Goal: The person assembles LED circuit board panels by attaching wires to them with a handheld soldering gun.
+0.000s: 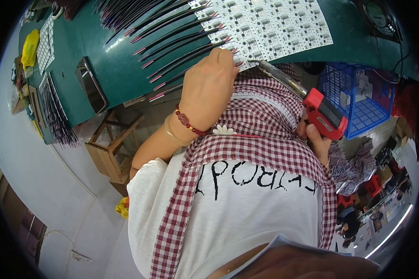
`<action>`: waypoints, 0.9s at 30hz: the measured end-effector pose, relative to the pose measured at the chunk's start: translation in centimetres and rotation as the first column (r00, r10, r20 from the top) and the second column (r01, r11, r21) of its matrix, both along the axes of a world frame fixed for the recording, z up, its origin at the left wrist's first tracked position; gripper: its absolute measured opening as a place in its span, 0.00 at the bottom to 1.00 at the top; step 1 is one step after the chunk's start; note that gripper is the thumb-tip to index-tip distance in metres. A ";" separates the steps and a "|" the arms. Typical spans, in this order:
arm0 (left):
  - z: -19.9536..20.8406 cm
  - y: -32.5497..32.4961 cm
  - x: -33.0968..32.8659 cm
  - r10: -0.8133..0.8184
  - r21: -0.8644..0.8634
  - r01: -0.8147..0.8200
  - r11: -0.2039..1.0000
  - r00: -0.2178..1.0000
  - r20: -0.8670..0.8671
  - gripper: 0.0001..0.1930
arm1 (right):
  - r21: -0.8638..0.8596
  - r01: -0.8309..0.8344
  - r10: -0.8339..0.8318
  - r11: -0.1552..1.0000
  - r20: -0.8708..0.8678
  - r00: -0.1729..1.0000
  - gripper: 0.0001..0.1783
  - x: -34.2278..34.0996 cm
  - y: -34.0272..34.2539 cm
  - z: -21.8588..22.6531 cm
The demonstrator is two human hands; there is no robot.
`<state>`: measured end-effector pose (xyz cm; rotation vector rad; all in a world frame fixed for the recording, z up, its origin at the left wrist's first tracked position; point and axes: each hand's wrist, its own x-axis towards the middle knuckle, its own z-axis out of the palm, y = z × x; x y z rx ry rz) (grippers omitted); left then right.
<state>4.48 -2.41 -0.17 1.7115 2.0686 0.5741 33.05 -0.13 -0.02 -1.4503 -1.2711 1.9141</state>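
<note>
A white circuit board panel [284, 28] covered with small repeated parts lies on the green table. Several black wires [172, 45] with red-tipped ends run leftward from its left edge. At the panel's near corner, my left hand [209, 76] is closed in a pinch on a black wire, whose end shows red at the fingertips; the fingers partly hide it. My right hand [317, 142] grips the red handle of a soldering gun [325, 114]. Its long metal barrel slants up and left, and the tip is close to the panel's near edge, just right of my left fingertips.
A smartphone [91, 86] lies left on the green table [125, 88], near another wired panel [56, 111] and a yellow bag [30, 49]. Below stand a wooden stool [108, 151] at left and a blue crate [365, 114] at right. A cable [400, 60] hangs at the right.
</note>
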 end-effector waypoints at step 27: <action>-0.2 0.2 0.3 -0.027 0.067 0.025 0.997 0.999 0.028 0.08 | 0.022 -0.003 0.006 1.000 -0.140 0.990 0.17 1.3 -0.8 -0.2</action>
